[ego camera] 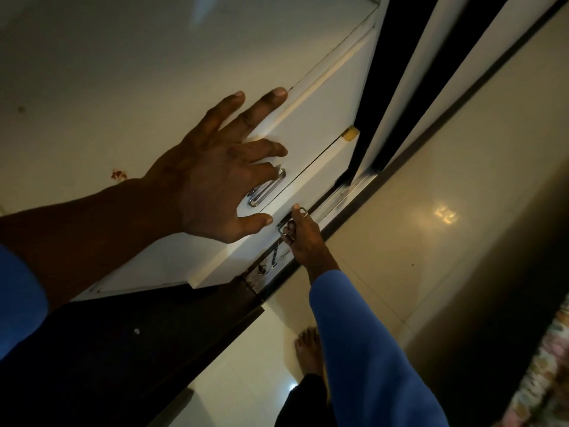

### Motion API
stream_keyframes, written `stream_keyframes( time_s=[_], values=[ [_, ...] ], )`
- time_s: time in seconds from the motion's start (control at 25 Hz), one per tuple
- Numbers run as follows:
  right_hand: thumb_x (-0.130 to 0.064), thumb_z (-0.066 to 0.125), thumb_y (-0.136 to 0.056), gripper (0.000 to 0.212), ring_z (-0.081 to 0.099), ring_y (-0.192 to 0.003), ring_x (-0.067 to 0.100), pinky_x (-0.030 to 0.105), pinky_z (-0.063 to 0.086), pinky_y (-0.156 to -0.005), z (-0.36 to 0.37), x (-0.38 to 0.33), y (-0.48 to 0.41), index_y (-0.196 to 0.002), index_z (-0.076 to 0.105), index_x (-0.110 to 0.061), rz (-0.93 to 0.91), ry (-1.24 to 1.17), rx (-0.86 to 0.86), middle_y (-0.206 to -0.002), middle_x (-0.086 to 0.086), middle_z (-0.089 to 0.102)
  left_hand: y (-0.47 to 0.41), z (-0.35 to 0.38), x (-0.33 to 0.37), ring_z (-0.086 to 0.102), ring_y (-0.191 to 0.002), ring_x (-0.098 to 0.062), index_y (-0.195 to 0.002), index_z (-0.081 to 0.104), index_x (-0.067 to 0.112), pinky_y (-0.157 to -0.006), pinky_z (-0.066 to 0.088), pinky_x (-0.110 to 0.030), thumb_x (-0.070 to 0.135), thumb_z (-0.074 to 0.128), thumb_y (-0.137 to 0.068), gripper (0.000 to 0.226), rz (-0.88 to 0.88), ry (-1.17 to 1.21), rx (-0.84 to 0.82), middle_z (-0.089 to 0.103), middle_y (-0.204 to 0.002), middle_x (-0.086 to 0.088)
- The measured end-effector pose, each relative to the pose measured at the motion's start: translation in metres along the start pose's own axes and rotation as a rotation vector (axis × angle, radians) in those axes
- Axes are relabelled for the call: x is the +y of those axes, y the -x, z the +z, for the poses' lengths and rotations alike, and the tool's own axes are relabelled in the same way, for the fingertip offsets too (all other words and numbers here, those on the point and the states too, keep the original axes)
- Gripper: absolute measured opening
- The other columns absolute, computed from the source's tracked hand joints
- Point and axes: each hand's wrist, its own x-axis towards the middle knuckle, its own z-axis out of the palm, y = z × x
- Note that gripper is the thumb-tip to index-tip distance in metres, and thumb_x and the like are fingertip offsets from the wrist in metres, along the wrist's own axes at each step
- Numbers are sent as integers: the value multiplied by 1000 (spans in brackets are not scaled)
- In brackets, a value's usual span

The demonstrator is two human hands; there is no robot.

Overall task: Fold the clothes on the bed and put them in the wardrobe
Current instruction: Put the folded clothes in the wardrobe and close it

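Head view: left hand [215, 180] flat on the wardrobe door [326, 118], fingers [261, 106] apart; right hand [303, 241] clamped on a small metal handle [282, 228].

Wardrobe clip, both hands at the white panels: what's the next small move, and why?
Probably a short pull with the right hand, whose fingers curl round the small metal handle on the lower white panel. The left hand is open, holding nothing, spread over the upper panel beside its chrome handle, seemingly bracing.
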Motion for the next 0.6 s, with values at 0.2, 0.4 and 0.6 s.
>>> stream_keyframes(
  time_s=[0.2,0.4,0.6],
  values=[
    [-37,58,-104,24,59,-71,16,38,57,-85,-36,11,19,-109,59,-13,-43,-75,34,-71,-1,59,0,3,-2,1,-158,-40,-125,74,20,-121,14,-66,80,44,-84,78,16,49,44,54,-152,-5],
    [-44,59,-102,33,58,-66,18,33,52,-66,-98,12,59,-97,65,-12,-63,97,177,-74,5,63,5,-2,-2,5,-158,-40,-116,77,16,-121,14,-67,74,55,-83,70,16,3,47,56,-150,-7],
    [-36,72,-91,63,47,-132,30,45,43,-109,-97,-11,124,-145,46,-17,-945,1200,512,-143,13,50,0,6,83,27,-154,-34,-120,71,13,-120,20,-67,49,53,-99,45,-495,189,374,49,-155,-12]
  ],
)
